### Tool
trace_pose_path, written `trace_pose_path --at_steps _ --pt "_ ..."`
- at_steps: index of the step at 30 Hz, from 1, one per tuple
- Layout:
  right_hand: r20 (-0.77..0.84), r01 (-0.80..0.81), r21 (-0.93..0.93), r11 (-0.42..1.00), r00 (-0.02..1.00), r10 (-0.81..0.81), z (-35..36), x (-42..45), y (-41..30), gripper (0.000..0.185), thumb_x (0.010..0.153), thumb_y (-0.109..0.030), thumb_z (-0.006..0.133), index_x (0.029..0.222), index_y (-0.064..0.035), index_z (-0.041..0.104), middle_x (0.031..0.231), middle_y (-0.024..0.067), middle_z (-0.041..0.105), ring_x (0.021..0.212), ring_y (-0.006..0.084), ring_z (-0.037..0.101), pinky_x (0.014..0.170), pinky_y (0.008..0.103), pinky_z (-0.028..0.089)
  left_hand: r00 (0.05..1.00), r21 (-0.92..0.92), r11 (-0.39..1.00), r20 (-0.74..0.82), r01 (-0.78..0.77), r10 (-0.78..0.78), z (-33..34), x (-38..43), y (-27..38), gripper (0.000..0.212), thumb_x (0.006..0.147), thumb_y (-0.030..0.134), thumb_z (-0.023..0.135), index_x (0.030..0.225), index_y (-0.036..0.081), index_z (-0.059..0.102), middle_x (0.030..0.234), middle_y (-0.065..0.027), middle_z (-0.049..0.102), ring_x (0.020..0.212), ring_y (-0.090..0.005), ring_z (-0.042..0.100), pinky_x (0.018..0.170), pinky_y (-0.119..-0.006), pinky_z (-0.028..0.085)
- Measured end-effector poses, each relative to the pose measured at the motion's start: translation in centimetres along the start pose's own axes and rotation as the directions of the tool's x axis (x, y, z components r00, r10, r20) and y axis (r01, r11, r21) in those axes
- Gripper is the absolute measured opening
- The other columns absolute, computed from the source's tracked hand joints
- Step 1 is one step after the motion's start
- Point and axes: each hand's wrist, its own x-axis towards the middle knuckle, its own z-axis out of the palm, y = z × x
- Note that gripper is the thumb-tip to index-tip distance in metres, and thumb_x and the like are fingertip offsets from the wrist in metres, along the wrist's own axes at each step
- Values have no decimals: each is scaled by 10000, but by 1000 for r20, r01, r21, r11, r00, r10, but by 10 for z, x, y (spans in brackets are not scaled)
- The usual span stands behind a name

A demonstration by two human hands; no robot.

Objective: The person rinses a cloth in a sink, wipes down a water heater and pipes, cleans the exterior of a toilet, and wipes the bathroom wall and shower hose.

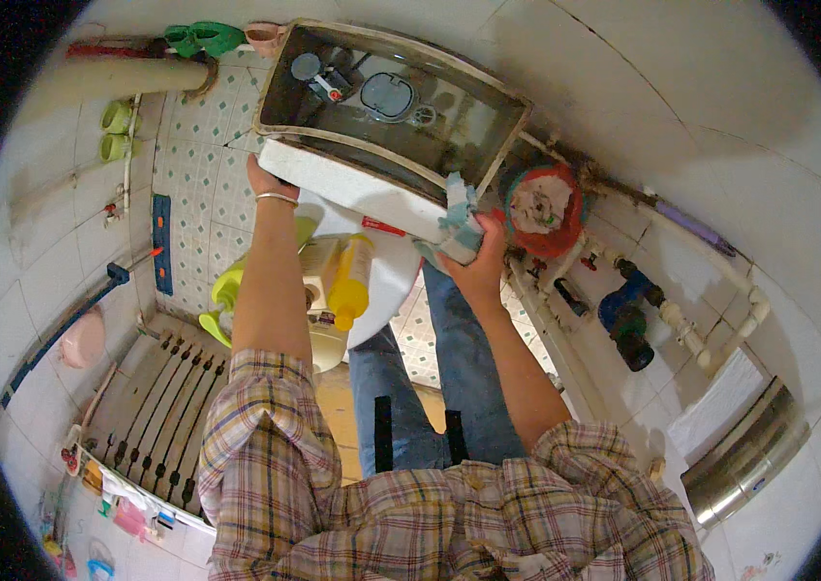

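An opened toilet cistern (483, 178) is before me, with a round grey flush valve (387, 96) and a fill valve (323, 81) inside. My left hand (268, 178) grips the left end of a white ceramic cistern lid (352, 178), tilted along the cistern's near side. At the lid's right end, my right hand (479, 265) holds a pale blue-green cloth (460, 229) against it. Beneath the lid lies a white surface (385, 279), likely the toilet seat cover, bearing a yellow bottle (352, 279), a cream bottle (319, 265) and a small red item (383, 226).
Right of the cistern sits a red-rimmed round container (545, 210). Pipes with a blue fitting (624, 305) run along the right wall near a steel paper holder (744, 457). Green slippers (214, 38) stand at the far left wall, and a blue pole (65, 330) crosses the left.
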Motion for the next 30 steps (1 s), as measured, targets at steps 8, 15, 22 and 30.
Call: trace_pose_path --at_steps 8,15,22,30 --pt "14 -10 64 998 1000 9 -4 0 -4 754 629 -115 783 1271 -45 396 1226 157 455 1150 318 453 990 402 359 933 237 950 -248 -204 262 14 -34 -23 671 809 537 562 1240 29 488 1200 -145 558 1029 -337 565 894 -490 465" --pt "77 -274 470 839 960 270 -16 -2 -8 634 709 -55 659 1291 -56 407 1207 135 493 1150 275 485 997 346 362 835 465 801 -204 -377 511 44 -89 -89 1057 609 184 851 1382 -57 172 1292 -255 460 1138 -343 505 986 -385 416" --pt "167 -416 842 342 805 569 -38 -11 27 357 809 -196 587 1132 -56 525 1082 77 571 1016 291 550 890 405 440 833 783 583 -162 -218 529 59 -111 -94 1257 522 268 894 1392 -120 74 1381 -310 321 1285 -378 350 1096 -345 269" --pt "251 -537 737 411 782 571 -74 14 -55 502 886 -293 548 1315 -63 425 1153 73 554 1063 240 545 924 378 433 836 768 631 -270 -111 477 66 -125 -88 1227 527 251 894 1414 -55 104 1357 -287 373 1234 -393 412 1062 -381 328"
